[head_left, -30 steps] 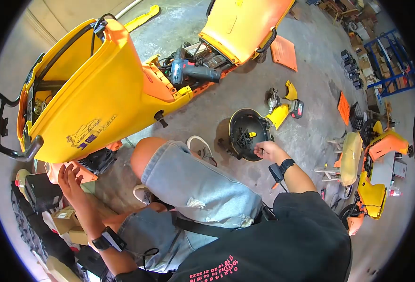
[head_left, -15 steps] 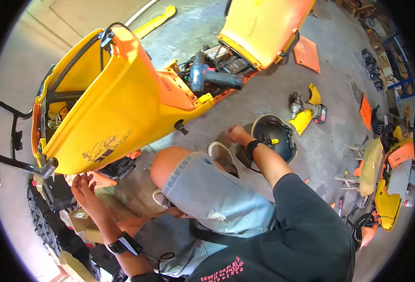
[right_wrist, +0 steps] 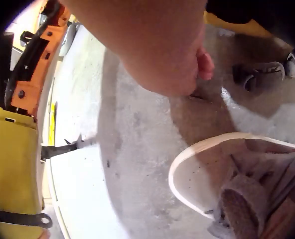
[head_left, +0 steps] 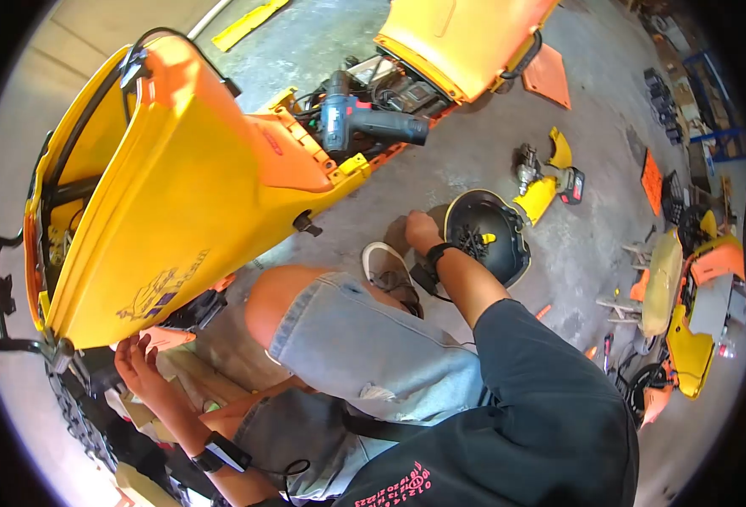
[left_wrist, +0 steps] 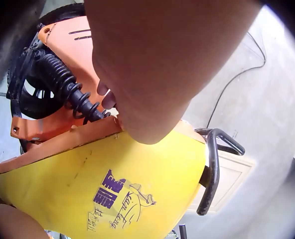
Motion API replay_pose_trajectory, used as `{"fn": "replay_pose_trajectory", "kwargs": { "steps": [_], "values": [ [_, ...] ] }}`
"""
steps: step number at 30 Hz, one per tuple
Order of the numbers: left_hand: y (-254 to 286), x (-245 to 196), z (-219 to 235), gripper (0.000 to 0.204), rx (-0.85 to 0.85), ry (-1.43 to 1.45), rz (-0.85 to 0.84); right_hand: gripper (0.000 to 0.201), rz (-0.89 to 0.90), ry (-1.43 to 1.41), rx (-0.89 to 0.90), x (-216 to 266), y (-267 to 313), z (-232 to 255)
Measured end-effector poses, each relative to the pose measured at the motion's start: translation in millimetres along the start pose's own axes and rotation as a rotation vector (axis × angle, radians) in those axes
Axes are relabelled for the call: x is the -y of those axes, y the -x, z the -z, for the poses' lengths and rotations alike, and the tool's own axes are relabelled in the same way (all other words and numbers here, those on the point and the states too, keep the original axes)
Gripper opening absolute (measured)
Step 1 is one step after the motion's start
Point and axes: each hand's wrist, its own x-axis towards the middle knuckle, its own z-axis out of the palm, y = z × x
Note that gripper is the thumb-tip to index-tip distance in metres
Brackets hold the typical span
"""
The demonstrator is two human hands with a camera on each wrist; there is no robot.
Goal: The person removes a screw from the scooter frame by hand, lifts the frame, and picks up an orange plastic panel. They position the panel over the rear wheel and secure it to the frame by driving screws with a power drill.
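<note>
A yellow scooter body (head_left: 187, 194) with an orange top edge fills the left of the head view. At its lower edge is my left hand (head_left: 149, 372), fingers loosely bent against the rim. In the left wrist view, those fingertips (left_wrist: 106, 98) show beside a black coil-spring shock absorber (left_wrist: 63, 77). Over the floor, between my shoe and a black bowl-shaped shell, my right hand (head_left: 422, 230) is curled, back of the hand toward the head camera. A thin dark piece (right_wrist: 203, 98) shows at its fingertips in the right wrist view. Several small dark parts (head_left: 472, 241) lie inside the shell (head_left: 500, 266).
A blue-black cordless drill (head_left: 364, 122) lies on the scooter's open middle frame. Beyond the shell are a power tool (head_left: 527, 169) and yellow cover pieces (head_left: 538, 198). My shoe (head_left: 390, 275) stands near the right hand. Another scooter (head_left: 694, 351) is at far right.
My right hand has left the shell and moved left over the floor, and has since stayed near there. The left hand has come down to the scooter body's lower edge. The head view has shifted.
</note>
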Motion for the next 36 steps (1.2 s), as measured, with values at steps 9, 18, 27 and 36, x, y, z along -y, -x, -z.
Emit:
{"fn": "replay_pose_trajectory", "kwargs": {
  "steps": [9, 18, 27, 36],
  "values": [
    [-6.4, -25.1, -25.4, 0.048, -0.161, 0.096, -0.079, 0.020, -0.131, -0.846, 0.307, -73.6, 62.7, 146.1],
    [-6.9, -17.6, -28.7, 0.052, -0.048, 0.079, -0.153, 0.023, -0.377, -0.300, 0.219, -155.9, 104.0, 121.7],
    [2.9, -21.9, -28.2, 0.057, -0.045, 0.035, -0.105, 0.037, -0.184, 0.131, 0.052, -166.4, 107.6, 70.8],
    [8.4, -30.3, -38.7, 0.057, -0.106, 0.006, -0.101, 0.021, -0.428, 0.299, 0.138, -157.0, 101.4, 78.8]
  ]
}}
